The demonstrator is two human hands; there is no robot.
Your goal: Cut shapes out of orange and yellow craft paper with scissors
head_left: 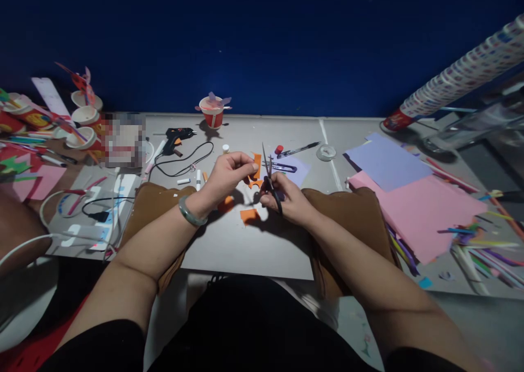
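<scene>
My left hand, with a bangle on the wrist, is closed in a pinch on a small piece of orange paper. My right hand grips dark-handled scissors, their slightly parted blades pointing up and away from me. The blades stand just right of the orange paper, and I cannot tell whether they touch it. Below the hands an orange paper scrap lies on the table, with another orange piece by my left wrist. Behind the scissors are a purple-framed cutter-like tool and a sheet of lilac paper.
A black glue gun with its cord lies back left, near a decorated red paper cup. Clear tape and a pen lie behind my right hand. Pink sheets and a long cup stack occupy the right. Another person's arm is at left.
</scene>
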